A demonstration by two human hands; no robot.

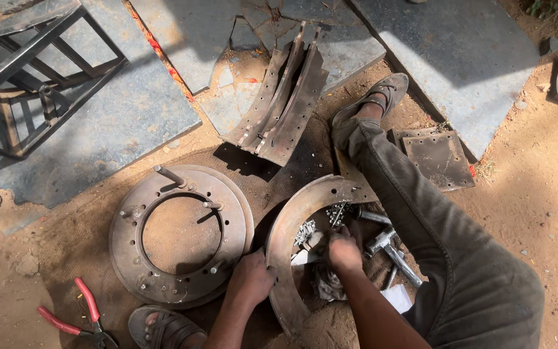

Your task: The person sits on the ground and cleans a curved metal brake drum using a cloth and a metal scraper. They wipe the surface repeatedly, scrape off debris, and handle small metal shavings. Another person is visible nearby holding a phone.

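A curved, rusty brake shoe point(292, 226) lies on the dirt in front of me. My left hand point(250, 279) grips its outer edge near the lower bend. My right hand point(343, 249) reaches inside the curve, fingers closed over a heap of small metal rivets point(308, 231); whether it holds any I cannot tell. A grey rag point(327, 284) lies under that hand. A hammer-like metal tool point(392, 252) rests just right of my right hand.
A round rusty brake drum plate point(179, 236) with upright studs sits to the left. Stacked brake shoes point(282, 106) lie behind. Red-handled pliers point(75, 317) lie at lower left. A flat lining piece point(437, 158) sits right of my outstretched leg point(421, 213). A metal frame point(30, 71) stands upper left.
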